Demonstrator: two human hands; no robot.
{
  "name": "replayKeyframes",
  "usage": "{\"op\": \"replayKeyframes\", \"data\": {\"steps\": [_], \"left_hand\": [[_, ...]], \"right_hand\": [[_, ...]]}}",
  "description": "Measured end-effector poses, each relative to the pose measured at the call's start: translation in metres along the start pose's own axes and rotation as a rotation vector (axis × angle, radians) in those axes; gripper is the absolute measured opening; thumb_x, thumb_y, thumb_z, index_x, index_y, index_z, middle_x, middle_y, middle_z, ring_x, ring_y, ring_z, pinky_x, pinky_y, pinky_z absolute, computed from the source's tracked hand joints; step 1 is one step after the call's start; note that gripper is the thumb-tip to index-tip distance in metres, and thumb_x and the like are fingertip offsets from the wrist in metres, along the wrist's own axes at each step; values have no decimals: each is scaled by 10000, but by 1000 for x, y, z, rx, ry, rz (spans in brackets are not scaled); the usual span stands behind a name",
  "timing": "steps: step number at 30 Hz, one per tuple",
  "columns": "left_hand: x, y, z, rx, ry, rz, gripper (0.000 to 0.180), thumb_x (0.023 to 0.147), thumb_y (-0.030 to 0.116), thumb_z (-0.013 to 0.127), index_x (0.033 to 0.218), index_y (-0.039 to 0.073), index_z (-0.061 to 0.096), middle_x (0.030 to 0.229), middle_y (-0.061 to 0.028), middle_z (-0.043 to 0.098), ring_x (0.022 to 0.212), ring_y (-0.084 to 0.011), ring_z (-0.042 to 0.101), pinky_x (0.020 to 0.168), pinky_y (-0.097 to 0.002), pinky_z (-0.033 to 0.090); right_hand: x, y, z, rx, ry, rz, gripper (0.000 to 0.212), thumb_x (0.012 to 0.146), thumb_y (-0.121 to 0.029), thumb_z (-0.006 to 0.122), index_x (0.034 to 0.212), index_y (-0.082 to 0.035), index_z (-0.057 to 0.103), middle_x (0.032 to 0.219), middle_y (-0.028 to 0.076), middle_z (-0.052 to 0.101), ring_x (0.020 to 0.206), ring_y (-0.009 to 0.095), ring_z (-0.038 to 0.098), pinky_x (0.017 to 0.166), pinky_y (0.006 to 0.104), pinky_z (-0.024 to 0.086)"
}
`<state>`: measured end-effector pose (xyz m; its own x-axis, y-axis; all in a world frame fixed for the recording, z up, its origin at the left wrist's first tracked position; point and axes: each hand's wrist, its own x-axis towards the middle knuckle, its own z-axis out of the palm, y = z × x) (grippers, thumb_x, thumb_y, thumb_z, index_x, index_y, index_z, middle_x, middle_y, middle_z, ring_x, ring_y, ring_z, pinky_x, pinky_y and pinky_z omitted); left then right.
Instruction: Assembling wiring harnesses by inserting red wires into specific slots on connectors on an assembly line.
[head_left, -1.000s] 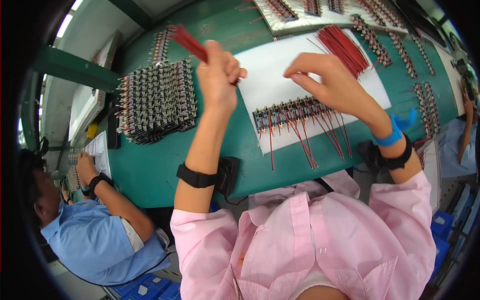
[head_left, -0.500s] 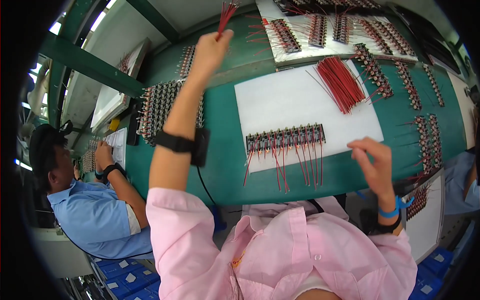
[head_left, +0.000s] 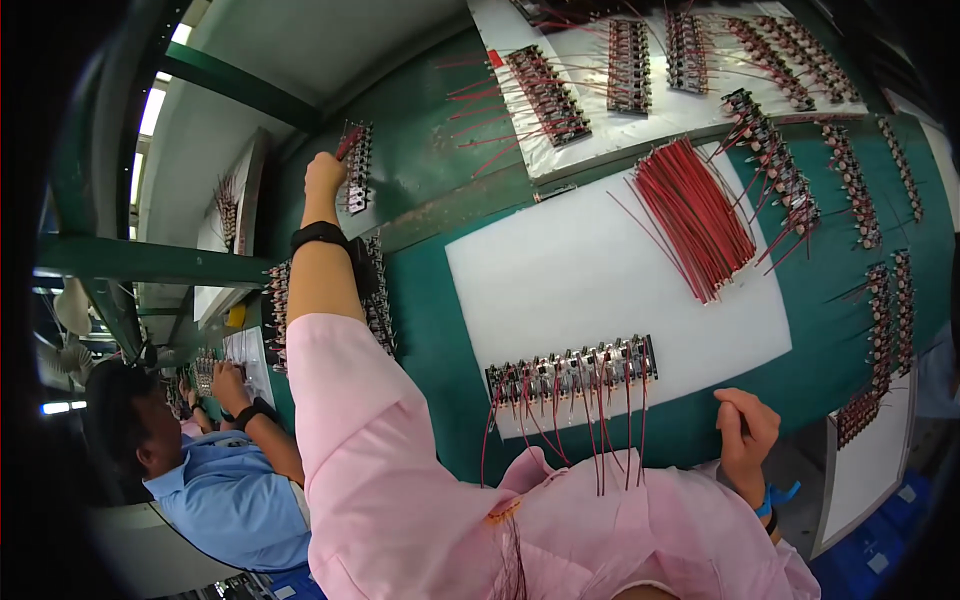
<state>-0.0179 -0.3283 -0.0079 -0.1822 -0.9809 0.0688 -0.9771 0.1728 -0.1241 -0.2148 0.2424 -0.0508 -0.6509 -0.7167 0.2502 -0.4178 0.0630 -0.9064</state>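
Observation:
My left hand (head_left: 325, 182) reaches to the far left, closed around a bundle of red wires (head_left: 350, 140). The bundle is beside and partly over a strip of small circuit boards (head_left: 360, 178) on the green table. My right hand (head_left: 748, 432) is raised off the near edge of the table, fingers loosely curled, nothing visible in them. Left of it, a row of small circuit boards (head_left: 570, 378) with red wires hanging toward me lies at the front of a white foam sheet (head_left: 545, 270). A pile of red wires (head_left: 692, 215) rests at that sheet's far right.
Several wired board strips (head_left: 770, 165) lie to the right and on a foil-covered panel (head_left: 590, 128) at the back. Dense board rows (head_left: 378, 310) sit below my left forearm. A green metal frame (head_left: 160, 262) crosses the left, where a co-worker in a blue shirt (head_left: 225, 500) sits.
My left hand has moved left and down with the red wires, beside the far-left board strip. The right hand's fingers have curled in. The view has shifted and tilted.

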Motion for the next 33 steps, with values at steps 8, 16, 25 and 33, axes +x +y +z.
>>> {"op": "replayKeyframes", "data": {"steps": [8, 16, 25, 33], "left_hand": [[5, 6, 30, 1, -7, -62, 379, 657, 285, 584, 923, 15, 568, 978, -198, 549, 936, -336, 519, 780, -393, 421], [0, 17, -1, 35, 29, -40, 364, 662, 260, 539, 955, 46, 565, 1017, -175, 542, 951, -328, 515, 787, -391, 420], [-75, -9, -112, -81, 141, 79, 342, 587, 262, 556, 800, -4, 591, 823, -194, 585, 831, -308, 565, 723, -359, 432], [-160, -93, -111, -70, 276, 90, 333, 561, 279, 598, 620, -49, 574, 576, -159, 558, 585, -238, 575, 563, -334, 424]], "right_hand": [[3, -2, 3, -27, -12, 24, 119, 745, 35, 470, 812, 36, 569, 548, 53, 498, 450, 82, 435, 400, 209, 289], [3, 3, 1, -10, -33, 9, 115, 754, 34, 469, 816, 42, 565, 561, 48, 498, 461, 74, 432, 407, 199, 287], [-3, 7, 4, 67, -44, -2, 117, 774, 28, 459, 829, 40, 562, 621, 33, 508, 501, 50, 424, 423, 181, 285], [-9, 13, 3, 100, -97, -39, 112, 793, -10, 467, 837, 30, 563, 625, 10, 492, 530, 39, 417, 444, 171, 292]]}}
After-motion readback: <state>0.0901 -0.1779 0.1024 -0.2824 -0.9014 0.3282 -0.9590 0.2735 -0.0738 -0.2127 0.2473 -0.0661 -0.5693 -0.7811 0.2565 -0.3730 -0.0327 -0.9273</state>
